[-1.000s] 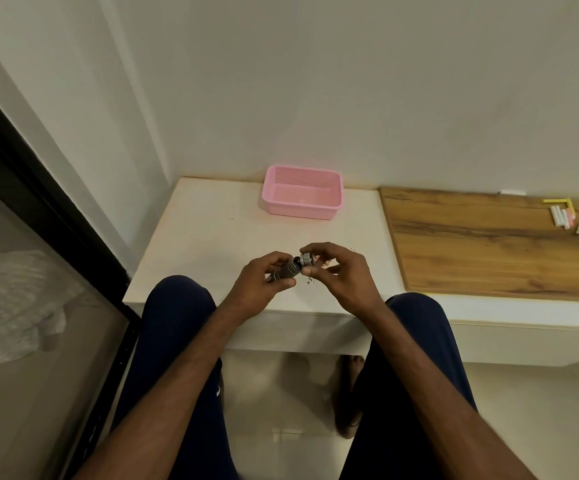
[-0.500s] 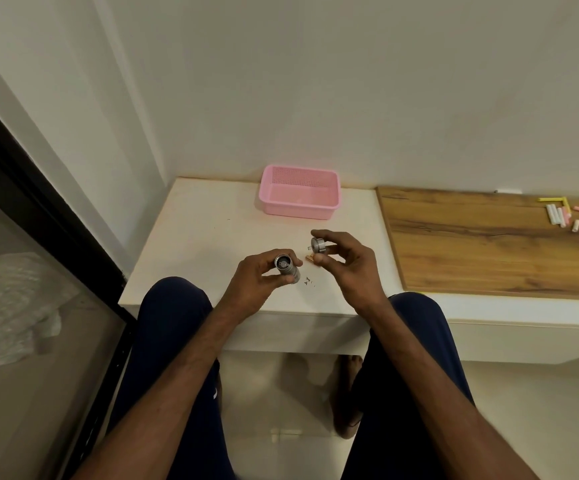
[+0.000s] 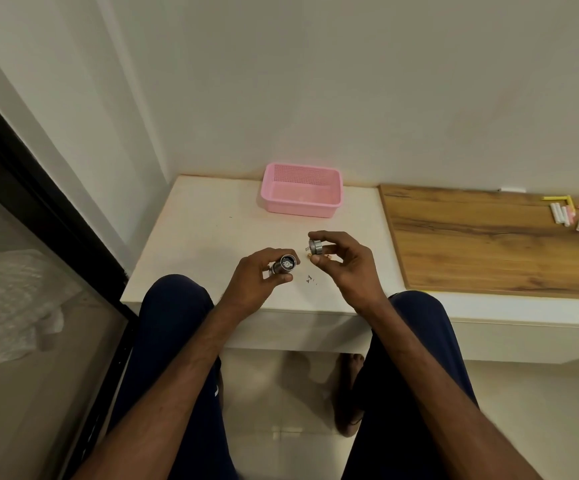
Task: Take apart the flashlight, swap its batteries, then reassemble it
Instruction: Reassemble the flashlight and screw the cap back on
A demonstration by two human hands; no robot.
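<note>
My left hand (image 3: 256, 282) grips the grey metal flashlight body (image 3: 283, 265) over the white table, its open end turned up toward the camera with the battery holder visible inside. My right hand (image 3: 343, 265) pinches the detached silver end cap (image 3: 315, 246) between thumb and fingers, a short way right of the body and apart from it. A few tiny dark bits (image 3: 310, 279) lie on the table between the hands, and a small orange piece (image 3: 327, 257) shows under my right fingers.
A pink perforated basket (image 3: 301, 194) stands at the back of the white table (image 3: 205, 233). To the right is a wooden board (image 3: 488, 244) with several chalk sticks (image 3: 565, 214). My knees reach the table's front edge; a glass door lies to the left.
The end cap came off the flashlight body. My right hand carried the cap up and to the right, and my left hand turned the body's open end up.
</note>
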